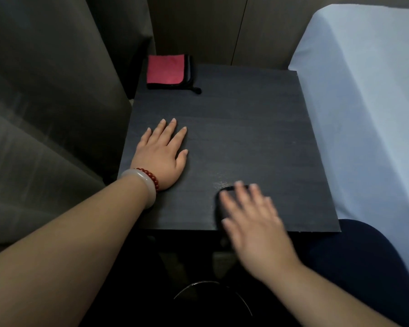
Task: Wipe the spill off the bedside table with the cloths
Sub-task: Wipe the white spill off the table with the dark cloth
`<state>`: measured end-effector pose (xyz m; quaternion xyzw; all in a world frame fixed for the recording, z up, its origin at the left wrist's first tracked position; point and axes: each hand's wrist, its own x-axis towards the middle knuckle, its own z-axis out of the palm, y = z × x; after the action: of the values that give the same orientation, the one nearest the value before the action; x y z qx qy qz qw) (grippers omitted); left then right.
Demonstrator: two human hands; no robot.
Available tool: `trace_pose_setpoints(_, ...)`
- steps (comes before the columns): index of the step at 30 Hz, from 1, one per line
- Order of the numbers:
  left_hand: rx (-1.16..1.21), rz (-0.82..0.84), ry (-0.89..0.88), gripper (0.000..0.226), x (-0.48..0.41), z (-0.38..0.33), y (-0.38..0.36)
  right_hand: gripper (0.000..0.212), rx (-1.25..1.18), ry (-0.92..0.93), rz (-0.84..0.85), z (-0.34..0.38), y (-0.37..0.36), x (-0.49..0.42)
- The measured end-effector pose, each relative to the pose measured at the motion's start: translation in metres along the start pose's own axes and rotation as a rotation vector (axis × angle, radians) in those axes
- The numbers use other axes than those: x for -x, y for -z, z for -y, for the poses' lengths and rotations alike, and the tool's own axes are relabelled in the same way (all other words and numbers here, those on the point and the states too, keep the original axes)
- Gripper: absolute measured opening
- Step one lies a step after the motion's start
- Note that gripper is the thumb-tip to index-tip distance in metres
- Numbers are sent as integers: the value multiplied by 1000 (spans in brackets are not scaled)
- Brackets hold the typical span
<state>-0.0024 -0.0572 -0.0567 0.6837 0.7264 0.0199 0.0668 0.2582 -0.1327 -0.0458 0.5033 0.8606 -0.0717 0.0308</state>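
Observation:
The black bedside table [246, 128] fills the middle of the view. My left hand [162, 154] lies flat on its left part, fingers apart, holding nothing. My right hand [255, 223] is blurred with motion at the table's near edge and presses down on a dark cloth [223, 193], most of which is hidden under the palm. A small wet sheen [222, 184] shows on the wood just beyond that cloth. A folded red cloth with black trim [165, 68] lies at the far left corner, well away from both hands.
A bed with a pale blue sheet [364, 90] borders the table on the right. Grey fabric [45, 90] hangs close on the left. A wood-panelled wall stands behind. Below the near edge are my dark-clad leg [364, 251] and a round dark rim [210, 287].

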Motion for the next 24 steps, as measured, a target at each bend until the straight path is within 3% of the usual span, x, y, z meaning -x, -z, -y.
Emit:
trace_pose_setpoints(2, 1, -10, 1, 60, 0, 0, -1, 57, -11, -222, -3, -28, 3, 3)
trace_pose_setpoints(4, 4, -20, -3, 60, 0, 0, -2, 56, 10, -258, -21, -18, 3, 5)
trace_pose_setpoints(8, 5, -10, -1, 60, 1, 0, -1, 55, -40, 158, 10, 67, -5, -2)
trace_pose_setpoints(11, -5, 6, -1, 60, 0, 1, 0, 54, -64, 244, 27, 79, -5, -16)
trace_pose_setpoints(13, -2, 4, -3, 60, -1, 1, 0, 55, -31, 134, 2, 49, -3, -25)
trace_pose_setpoints(15, 6, -4, -2, 60, -1, 1, 0, 58, -5, -109, -32, 1, 1, -37)
trace_pose_setpoints(17, 21, -9, 2, 60, 0, 0, 0, 59, -30, -363, 6, -42, 10, -51)
trace_pose_setpoints(19, 40, -13, 8, 59, -1, -1, 3, 59, -58, -479, 40, -54, 14, -68)
trace_pose_setpoints(21, 63, -35, 13, 56, -7, 0, 9, 59, -27, -387, 0, -32, 11, -84)
trace_pose_setpoints(24, 133, -152, 34, 46, -23, 3, 21, 60, -19, -55, -21, 27, 8, -100)
